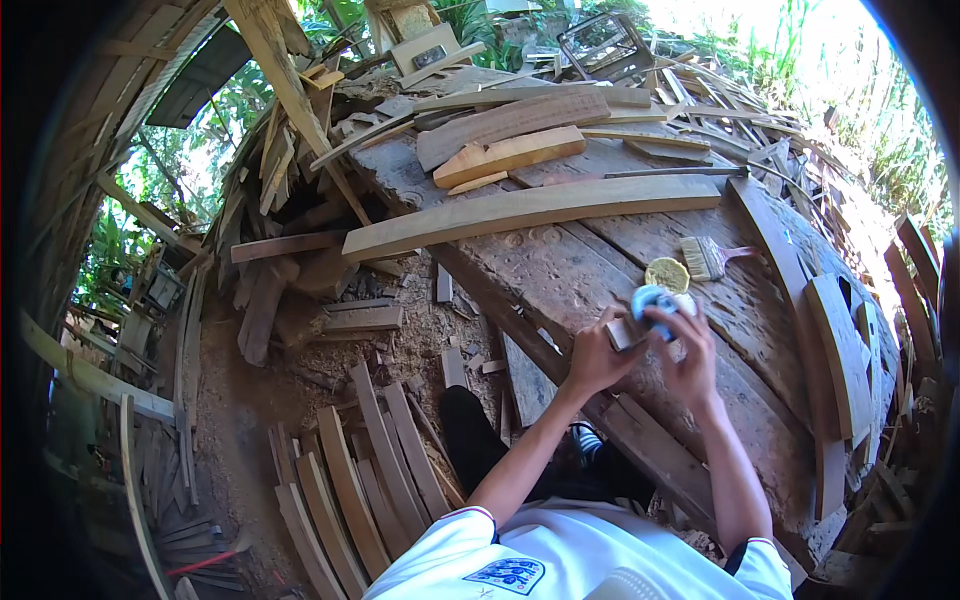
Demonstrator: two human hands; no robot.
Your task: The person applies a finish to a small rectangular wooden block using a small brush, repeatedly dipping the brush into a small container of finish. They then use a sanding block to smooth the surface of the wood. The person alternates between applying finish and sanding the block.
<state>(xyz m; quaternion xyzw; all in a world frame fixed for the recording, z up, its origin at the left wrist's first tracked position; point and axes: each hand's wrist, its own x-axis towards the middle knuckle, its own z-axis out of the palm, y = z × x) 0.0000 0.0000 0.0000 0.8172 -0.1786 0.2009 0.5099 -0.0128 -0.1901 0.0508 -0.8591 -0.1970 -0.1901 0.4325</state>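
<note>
Over the near part of a worn wooden workbench (590,285), my two hands are close together. My left hand (597,362) is closed round a small pale, blocky piece (624,334), whose kind I cannot make out. Fingers of my right hand (692,358) grip a round blue thing (654,302), smeared by motion and partly covered by the fingers. Just beyond it lies a round yellowish disc or shallow lid (666,273). To the right of that disc, a flat paintbrush (705,258) with pale bristles rests on the boards, its reddish handle pointing right.
A long curved plank (530,217) lies across the bench, with shorter offcuts (515,155) behind it. Dark boards (790,270) run along the right side. Lower left, several planks (350,480) lean near my leg above sawdust-covered ground. A black crate (605,45) sits far back.
</note>
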